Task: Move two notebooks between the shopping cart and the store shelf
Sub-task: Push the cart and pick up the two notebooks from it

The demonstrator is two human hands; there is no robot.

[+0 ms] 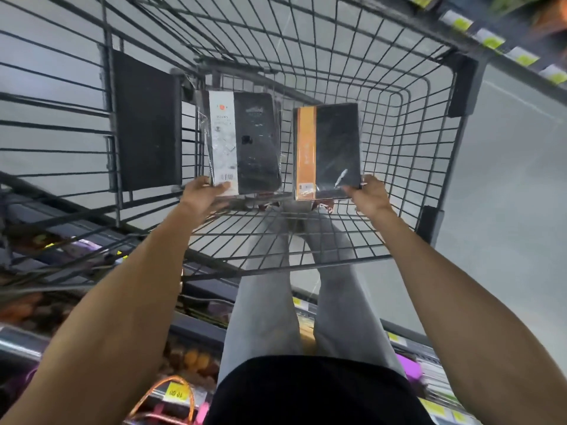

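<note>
I look down into a grey wire shopping cart (408, 154). My left hand (204, 194) grips the near edge of a plastic-wrapped black notebook with a white band (245, 142). My right hand (369, 196) grips the near corner of a wrapped black notebook with an orange band (326, 148). Both notebooks are held side by side, flat, inside the cart basket above its wire floor. Whether they touch the floor I cannot tell.
A black flap (147, 124) of the cart's child seat stands left of the notebooks. Store shelves with yellow price tags (494, 41) run along the upper right, and more shelves with goods (184, 363) lie at the bottom. My grey-trousered legs (267, 302) show through the cart.
</note>
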